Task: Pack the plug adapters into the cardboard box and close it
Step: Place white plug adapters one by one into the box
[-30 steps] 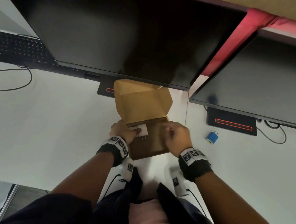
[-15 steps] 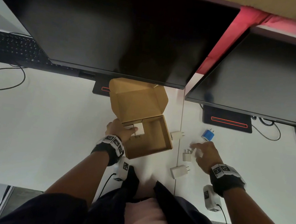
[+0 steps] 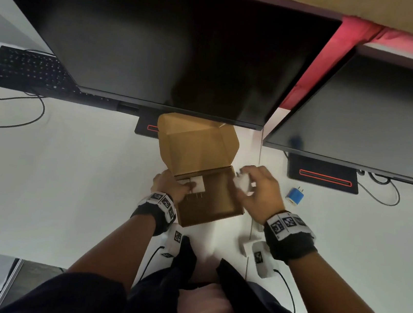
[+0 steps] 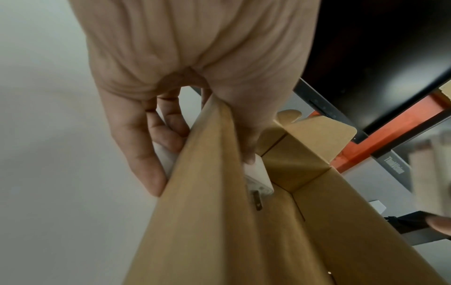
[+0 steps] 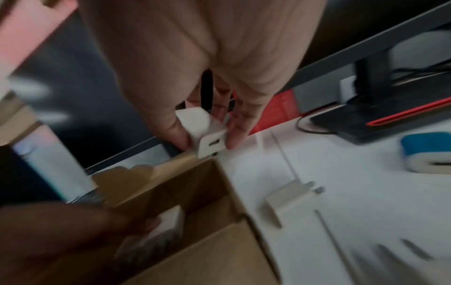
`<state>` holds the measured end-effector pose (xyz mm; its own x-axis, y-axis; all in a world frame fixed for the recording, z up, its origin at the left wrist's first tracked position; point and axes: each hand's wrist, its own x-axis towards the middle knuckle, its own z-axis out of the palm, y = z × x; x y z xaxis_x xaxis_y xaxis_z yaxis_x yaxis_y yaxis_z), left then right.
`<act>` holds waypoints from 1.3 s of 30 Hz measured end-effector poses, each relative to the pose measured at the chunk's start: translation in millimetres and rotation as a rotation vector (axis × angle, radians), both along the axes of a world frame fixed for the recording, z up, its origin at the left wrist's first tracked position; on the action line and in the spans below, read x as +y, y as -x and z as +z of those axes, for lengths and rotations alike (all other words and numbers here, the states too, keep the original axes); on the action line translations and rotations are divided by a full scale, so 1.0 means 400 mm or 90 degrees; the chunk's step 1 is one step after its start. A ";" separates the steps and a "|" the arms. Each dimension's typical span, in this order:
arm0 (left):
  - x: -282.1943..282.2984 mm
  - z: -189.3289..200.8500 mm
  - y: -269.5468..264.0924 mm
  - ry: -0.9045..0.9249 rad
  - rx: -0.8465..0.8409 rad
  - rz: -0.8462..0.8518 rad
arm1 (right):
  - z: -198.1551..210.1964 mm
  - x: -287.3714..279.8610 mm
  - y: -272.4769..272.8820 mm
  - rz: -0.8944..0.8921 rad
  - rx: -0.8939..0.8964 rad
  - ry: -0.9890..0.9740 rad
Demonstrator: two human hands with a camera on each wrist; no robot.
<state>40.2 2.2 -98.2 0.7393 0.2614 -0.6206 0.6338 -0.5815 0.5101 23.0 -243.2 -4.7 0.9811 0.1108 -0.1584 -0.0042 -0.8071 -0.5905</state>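
Observation:
The brown cardboard box (image 3: 210,207) stands open on the white desk, its lid (image 3: 196,145) raised at the back. My left hand (image 3: 184,183) grips the box's left wall (image 4: 207,212). Its thumb presses a white plug adapter (image 4: 258,173) against the inside, and its fingers (image 4: 151,154) lie outside. My right hand (image 3: 245,180) pinches another white adapter (image 5: 205,133) just above the box's far right corner (image 5: 195,165). A blue adapter (image 3: 295,196) and a white adapter (image 5: 290,200) lie on the desk to the right of the box.
Two dark monitors (image 3: 176,46) overhang the desk right behind the box, with stands (image 3: 323,175) beneath them. A black keyboard (image 3: 28,68) and cables lie at the far left. Another white adapter (image 3: 247,247) lies by my right wrist.
My right hand reached out to the loose adapters on the right, picked up a white one and came back to the box's right edge. The left hand has stayed on the box.

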 end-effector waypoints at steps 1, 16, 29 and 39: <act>0.000 0.002 0.000 -0.001 -0.001 -0.001 | 0.000 0.031 -0.005 0.042 0.020 0.017; -0.004 -0.006 0.001 -0.033 -0.015 -0.047 | -0.116 0.188 -0.021 0.044 0.150 0.143; 0.001 -0.012 0.002 -0.018 -0.014 -0.017 | -0.062 0.109 -0.012 0.060 0.011 0.080; -0.003 -0.008 0.006 -0.015 -0.018 -0.004 | -0.140 -0.093 0.006 0.037 0.193 0.257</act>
